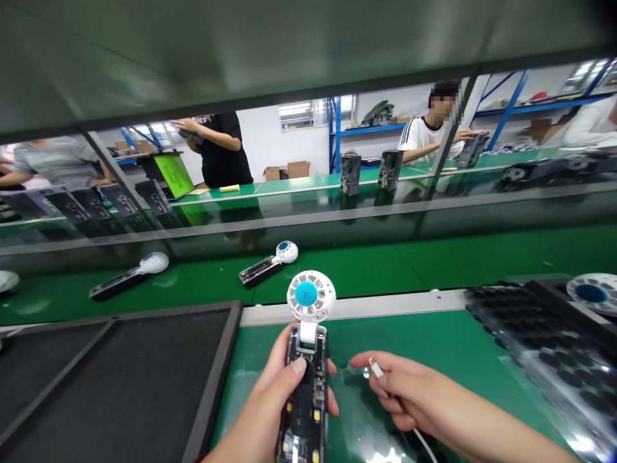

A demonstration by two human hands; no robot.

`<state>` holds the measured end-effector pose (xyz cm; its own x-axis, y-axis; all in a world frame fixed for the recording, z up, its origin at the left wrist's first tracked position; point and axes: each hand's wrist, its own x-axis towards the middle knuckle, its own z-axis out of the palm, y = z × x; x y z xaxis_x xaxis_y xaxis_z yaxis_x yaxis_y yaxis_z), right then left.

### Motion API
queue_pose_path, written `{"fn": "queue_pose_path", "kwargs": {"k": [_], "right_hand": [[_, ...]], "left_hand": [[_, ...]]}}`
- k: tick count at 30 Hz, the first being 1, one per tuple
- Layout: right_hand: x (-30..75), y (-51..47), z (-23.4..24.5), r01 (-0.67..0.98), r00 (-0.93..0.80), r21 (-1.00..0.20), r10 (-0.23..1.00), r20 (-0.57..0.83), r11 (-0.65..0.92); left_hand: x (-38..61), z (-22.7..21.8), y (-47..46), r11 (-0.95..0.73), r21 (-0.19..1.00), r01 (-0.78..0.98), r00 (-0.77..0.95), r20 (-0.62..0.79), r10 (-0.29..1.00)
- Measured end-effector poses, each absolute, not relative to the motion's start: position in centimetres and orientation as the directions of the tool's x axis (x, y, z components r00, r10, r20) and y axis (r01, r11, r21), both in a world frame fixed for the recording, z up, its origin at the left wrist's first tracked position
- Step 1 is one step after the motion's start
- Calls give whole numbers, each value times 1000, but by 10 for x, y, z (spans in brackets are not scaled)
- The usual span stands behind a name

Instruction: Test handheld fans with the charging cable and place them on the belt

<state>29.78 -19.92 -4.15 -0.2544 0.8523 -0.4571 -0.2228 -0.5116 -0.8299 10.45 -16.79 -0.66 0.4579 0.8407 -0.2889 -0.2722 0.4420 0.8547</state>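
A handheld fan unit [305,379] is held upright by the left hand [270,399], whose fingers are wrapped round the black, open body while the thumb is pressed onto the round button near its upper end. The white fan head [311,296] with its blue centre stands above the hand, just past the fingertips. To the right of it, well within reach, the right hand [409,392] is closed in a pinch on a white cable plug [375,369]; the cable [424,444] is led back under the palm. Plug and fan body are apart, with a short gap between them.

The step in hand is judged to be a test or powering of the unit: the plug is presented but not yet seated. The next move would call for the plug to be lined up with a port on the body, which cannot be made out here, and for the body to be kept steady by the left grip.

Beyond the hands, two more fan units [267,263] [129,275] are laid on the green belt [434,263]. A black tray [540,341] is set off to the right, a dark mat [116,379] to the left.
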Motion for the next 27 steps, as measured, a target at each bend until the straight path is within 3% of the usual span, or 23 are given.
{"fn": "queue_pose_path", "kwargs": {"k": [9,16,21,27], "right_hand": [[294,-195,-44,-245,-307,-889,901,-308,-387],[281,-197,-36,-202,-246,-919,925,-289,-340],[270,-207,-24,130,-118,-986,986,-119,-103],[267,-214,-20,446,-110,-885,989,95,135]], "left_hand": [[99,-15,-169,405,882,-242,493,-248,834],[97,-15,-167,386,897,-213,521,-230,822],[100,-11,-169,449,858,-248,559,-251,790],[102,-14,-171,506,816,-278,591,-270,760]]}}
